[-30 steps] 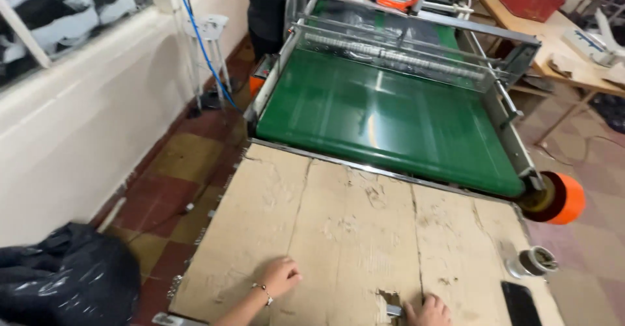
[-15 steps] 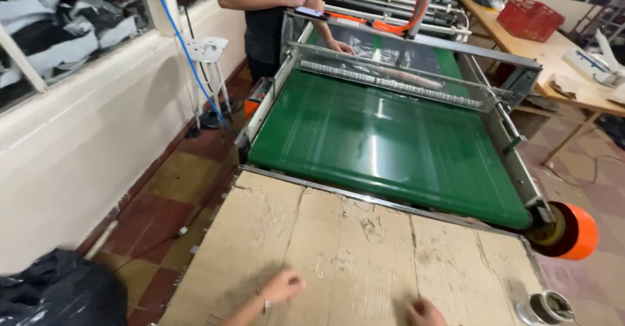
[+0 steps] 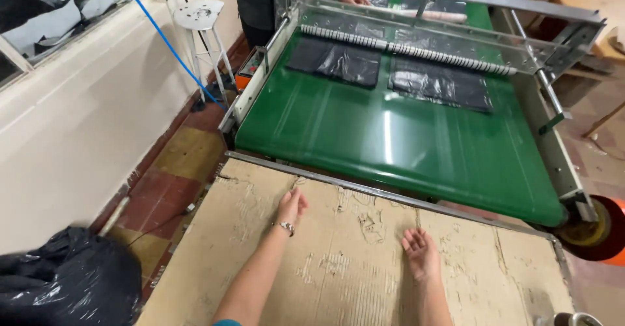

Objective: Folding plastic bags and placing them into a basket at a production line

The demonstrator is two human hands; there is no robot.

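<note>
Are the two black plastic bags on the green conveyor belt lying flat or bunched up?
Flat. Both black bags lie spread out side by side on the green belt, edges straight, only light wrinkles showing.

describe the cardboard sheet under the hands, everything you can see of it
The cardboard is a worn brown sheet lying flat on a metal-edged table, butted against the end of the green belt. Its top layer is torn and peeled in many patches, showing the corrugated ribs, and seams run across it from near to far. The left hand and right hand both rest on it, palms down, fingers spread, holding nothing.
</note>
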